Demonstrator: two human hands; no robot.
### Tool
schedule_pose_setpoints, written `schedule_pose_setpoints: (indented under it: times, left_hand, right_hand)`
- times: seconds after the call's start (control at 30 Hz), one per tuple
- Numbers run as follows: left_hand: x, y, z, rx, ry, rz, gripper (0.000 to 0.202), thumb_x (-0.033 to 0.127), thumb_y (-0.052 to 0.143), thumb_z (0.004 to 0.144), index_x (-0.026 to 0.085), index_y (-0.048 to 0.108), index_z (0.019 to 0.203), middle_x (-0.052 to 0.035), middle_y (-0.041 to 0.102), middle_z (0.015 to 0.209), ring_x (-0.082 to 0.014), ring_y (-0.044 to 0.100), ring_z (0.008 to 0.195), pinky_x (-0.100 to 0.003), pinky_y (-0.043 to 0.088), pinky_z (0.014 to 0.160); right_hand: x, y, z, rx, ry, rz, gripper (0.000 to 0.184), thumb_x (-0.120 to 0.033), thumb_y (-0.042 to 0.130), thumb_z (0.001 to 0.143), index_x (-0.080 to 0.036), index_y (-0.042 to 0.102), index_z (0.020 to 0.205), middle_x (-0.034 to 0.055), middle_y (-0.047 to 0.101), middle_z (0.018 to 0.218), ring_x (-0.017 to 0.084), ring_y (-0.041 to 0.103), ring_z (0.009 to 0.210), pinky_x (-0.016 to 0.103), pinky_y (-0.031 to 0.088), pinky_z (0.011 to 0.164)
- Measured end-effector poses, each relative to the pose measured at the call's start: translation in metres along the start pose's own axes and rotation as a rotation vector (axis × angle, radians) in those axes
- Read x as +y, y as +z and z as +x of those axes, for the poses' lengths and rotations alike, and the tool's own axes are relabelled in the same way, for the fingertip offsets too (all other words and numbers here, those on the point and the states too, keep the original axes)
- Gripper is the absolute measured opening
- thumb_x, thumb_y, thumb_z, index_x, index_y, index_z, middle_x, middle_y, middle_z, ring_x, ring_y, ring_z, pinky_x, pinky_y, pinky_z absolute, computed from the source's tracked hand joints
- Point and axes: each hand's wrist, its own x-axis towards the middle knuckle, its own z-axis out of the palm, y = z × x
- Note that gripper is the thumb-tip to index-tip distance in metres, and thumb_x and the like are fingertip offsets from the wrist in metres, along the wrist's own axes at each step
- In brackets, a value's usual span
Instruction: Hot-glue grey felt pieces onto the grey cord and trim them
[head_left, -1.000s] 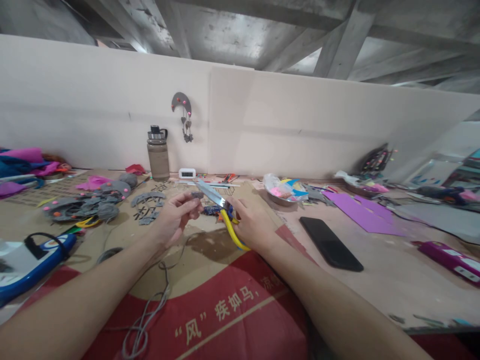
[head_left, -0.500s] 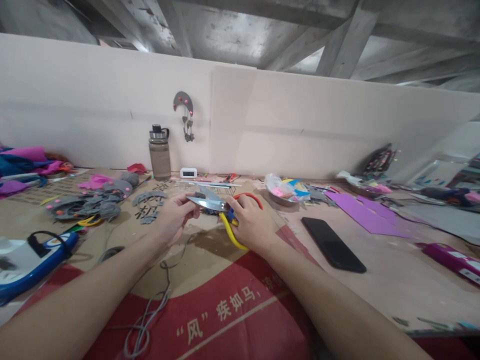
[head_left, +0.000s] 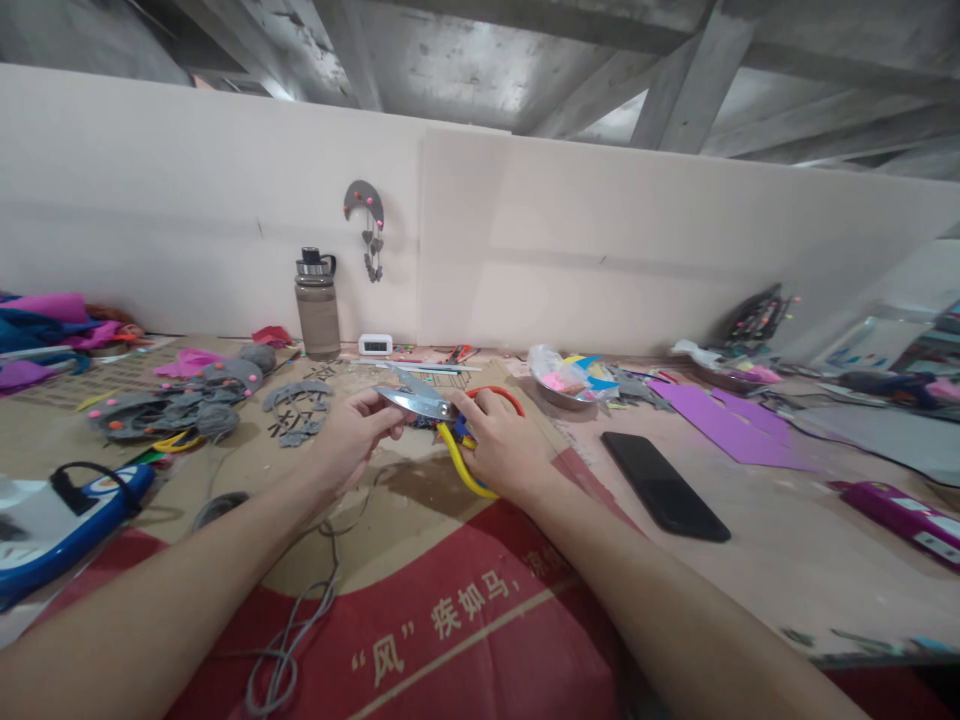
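Observation:
My right hand [head_left: 501, 440] is closed on a pair of scissors [head_left: 421, 403], with one red and one yellow handle. Their silver blades are parted and point left, toward my left hand [head_left: 362, 432]. The fingers of that left hand are pinched together beside the blade tips; whatever they hold is too small or hidden to make out. Both hands are above a flattened cardboard sheet [head_left: 420, 540]. Grey cut felt pieces [head_left: 300, 410] lie on the cardboard just left of my left hand. Blue and yellow bits show partly beneath the scissors.
Grey string [head_left: 292, 640] lies loosely in front. At left are a felt pile [head_left: 180, 405] and a blue-edged device [head_left: 75, 530]. A bottle [head_left: 318, 310] and a small digital clock [head_left: 375, 345] stand behind. To the right are a bowl [head_left: 562, 395], a phone [head_left: 664, 487] and purple sheets [head_left: 727, 425].
My left fingertips have shifted slightly lower against the blade tips. The scissors stay parted in my right hand, and the view has shifted a little.

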Motion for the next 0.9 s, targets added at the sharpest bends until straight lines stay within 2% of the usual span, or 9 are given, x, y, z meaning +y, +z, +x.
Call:
schedule_pose_setpoints:
  times: [0.33,0.53,0.63,0.73,0.9]
  left_hand:
    - [-0.003,-0.006,0.003,-0.046,-0.015,0.000,0.009,0.018,0.068,0.064,0.016,0.070,0.073,-0.0015,0.063,0.070,-0.0085,0.047,0.058,-0.022,0.036,0.055]
    - [-0.005,-0.010,0.004,-0.073,-0.028,-0.067,0.009,0.022,0.066,0.070,0.014,0.069,0.074,-0.0010,0.058,0.066,-0.0073,0.044,0.056,-0.022,0.035,0.056]
    - [-0.003,-0.009,0.003,-0.050,-0.059,-0.073,0.013,0.024,0.068,0.069,0.014,0.069,0.077,-0.0009,0.058,0.064,-0.0066,0.043,0.054,-0.021,0.034,0.055]
    - [-0.002,-0.008,0.003,-0.006,-0.062,-0.045,0.018,0.026,0.070,0.068,0.013,0.070,0.081,-0.0011,0.058,0.064,-0.0061,0.042,0.053,-0.021,0.032,0.053]
    - [-0.002,-0.008,0.004,0.052,-0.041,-0.024,0.017,0.026,0.070,0.066,0.014,0.069,0.079,-0.0005,0.057,0.063,-0.0064,0.040,0.052,-0.022,0.031,0.052]
  right_hand:
    - [0.002,-0.001,0.000,-0.029,0.001,-0.004,0.042,-0.035,0.045,0.084,-0.026,0.044,0.125,0.0076,0.057,0.104,0.022,0.054,0.088,0.029,0.040,0.068]
    - [0.002,0.002,-0.001,-0.032,-0.015,0.067,0.042,-0.033,0.045,0.085,-0.024,0.044,0.126,0.0082,0.060,0.103,0.020,0.056,0.087,0.028,0.040,0.071]
    - [0.005,0.007,0.000,-0.017,-0.006,0.175,0.038,-0.031,0.047,0.085,-0.023,0.047,0.122,0.0071,0.061,0.100,0.019,0.056,0.084,0.027,0.039,0.071]
    - [0.008,0.011,0.002,0.011,0.062,0.272,0.038,-0.030,0.047,0.085,-0.021,0.046,0.122,0.0061,0.061,0.097,0.017,0.055,0.079,0.025,0.039,0.066]
    - [0.005,0.005,0.002,0.029,0.073,0.163,0.039,-0.031,0.049,0.083,-0.022,0.047,0.120,0.0087,0.056,0.102,0.020,0.053,0.087,0.028,0.040,0.070]
